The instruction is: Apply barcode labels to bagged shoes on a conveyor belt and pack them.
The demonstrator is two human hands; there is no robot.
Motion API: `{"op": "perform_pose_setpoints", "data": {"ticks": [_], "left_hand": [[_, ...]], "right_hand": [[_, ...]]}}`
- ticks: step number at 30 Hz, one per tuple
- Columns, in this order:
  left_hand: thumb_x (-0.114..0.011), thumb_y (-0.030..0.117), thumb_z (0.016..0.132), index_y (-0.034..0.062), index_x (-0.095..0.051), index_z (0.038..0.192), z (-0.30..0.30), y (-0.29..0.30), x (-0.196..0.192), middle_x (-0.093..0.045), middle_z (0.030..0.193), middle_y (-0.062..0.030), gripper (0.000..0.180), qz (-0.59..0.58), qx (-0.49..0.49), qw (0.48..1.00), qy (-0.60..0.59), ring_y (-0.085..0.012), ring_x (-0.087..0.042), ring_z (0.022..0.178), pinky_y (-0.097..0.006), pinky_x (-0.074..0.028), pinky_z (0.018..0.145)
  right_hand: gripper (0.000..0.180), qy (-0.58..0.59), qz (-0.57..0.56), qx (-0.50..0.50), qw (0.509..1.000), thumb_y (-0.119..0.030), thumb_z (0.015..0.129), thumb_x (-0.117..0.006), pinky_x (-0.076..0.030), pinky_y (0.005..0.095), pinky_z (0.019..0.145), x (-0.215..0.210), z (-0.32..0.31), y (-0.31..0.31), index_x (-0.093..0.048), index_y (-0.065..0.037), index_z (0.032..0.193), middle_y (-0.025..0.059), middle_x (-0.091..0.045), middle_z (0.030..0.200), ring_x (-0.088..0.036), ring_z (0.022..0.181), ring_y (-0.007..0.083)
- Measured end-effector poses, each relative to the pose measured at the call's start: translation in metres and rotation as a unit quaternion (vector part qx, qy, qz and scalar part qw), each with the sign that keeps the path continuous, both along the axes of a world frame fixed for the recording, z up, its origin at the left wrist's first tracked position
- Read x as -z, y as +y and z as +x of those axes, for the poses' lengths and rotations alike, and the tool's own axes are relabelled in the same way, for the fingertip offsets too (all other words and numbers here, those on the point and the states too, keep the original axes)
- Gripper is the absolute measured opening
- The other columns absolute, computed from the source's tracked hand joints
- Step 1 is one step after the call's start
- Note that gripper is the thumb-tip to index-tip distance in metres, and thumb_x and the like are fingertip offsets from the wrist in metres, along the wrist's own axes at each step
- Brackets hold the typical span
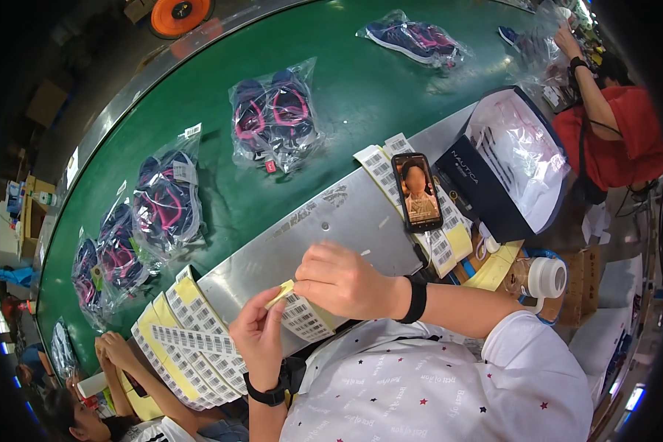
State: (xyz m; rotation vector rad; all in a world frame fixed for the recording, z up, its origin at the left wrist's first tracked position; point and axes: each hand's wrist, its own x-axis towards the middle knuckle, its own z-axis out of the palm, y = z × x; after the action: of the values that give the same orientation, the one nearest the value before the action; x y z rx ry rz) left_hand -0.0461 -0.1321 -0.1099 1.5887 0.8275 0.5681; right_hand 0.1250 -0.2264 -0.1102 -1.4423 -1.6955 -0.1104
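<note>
Lower center: left hand (258, 335) and right hand (339, 280) both pinch a label sheet (298, 313), peeling a yellow strip over the metal tabletop (331, 221). Label stacks (184, 331) lower left, phone (417, 191) center.

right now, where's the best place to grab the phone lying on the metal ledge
Probably by its two long edges, coming from above. The phone lies flat, screen up, on label sheets on the metal ledge, so only its thin sides offer grip. A cable seems to leave its near end, so avoid that.
</note>
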Motion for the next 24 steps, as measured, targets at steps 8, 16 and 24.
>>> {"op": "perform_pose_setpoints", "data": {"ticks": [8,16,24], "left_hand": [[-0.067,0.000,0.088,-0.0027,-0.066,0.111,0.003,0.007,0.007,-0.058,0.073,0.0050,0.023,-0.025,-0.025,0.999,0.021,-0.0002,-0.047,0.063,-0.015,-0.036,0.058],[-0.068,-0.002,0.086,-0.0026,-0.065,0.112,0.010,0.018,0.011,-0.068,0.093,-0.0084,0.026,-0.016,0.040,0.999,-0.001,-0.0074,-0.060,0.074,-0.022,-0.051,0.066],[-0.068,-0.002,0.086,-0.0023,-0.066,0.108,0.009,0.022,0.018,-0.071,0.092,-0.0119,0.022,0.007,0.044,0.999,-0.011,-0.0129,-0.068,0.077,-0.024,-0.055,0.068]], "right_hand": [[0.011,-0.009,-0.021,-0.004,1.000,-0.004,0.069,-0.064,-0.046,0.0349,0.071,0.012,-0.004,0.007,-0.061,-0.002,0.079,0.0063,-0.053,0.083,-0.054,0.080,0.0237],[0.015,0.125,-0.084,0.028,0.988,-0.001,0.071,-0.072,-0.045,0.0350,0.067,0.007,0.002,0.019,-0.065,-0.001,0.084,0.0072,-0.055,0.083,-0.054,0.076,0.0242],[0.018,0.044,-0.027,0.031,0.998,0.003,0.068,-0.075,-0.044,0.0363,0.063,0.015,0.002,0.023,-0.068,0.000,0.084,0.0077,-0.057,0.084,-0.055,0.074,0.0249]]}}
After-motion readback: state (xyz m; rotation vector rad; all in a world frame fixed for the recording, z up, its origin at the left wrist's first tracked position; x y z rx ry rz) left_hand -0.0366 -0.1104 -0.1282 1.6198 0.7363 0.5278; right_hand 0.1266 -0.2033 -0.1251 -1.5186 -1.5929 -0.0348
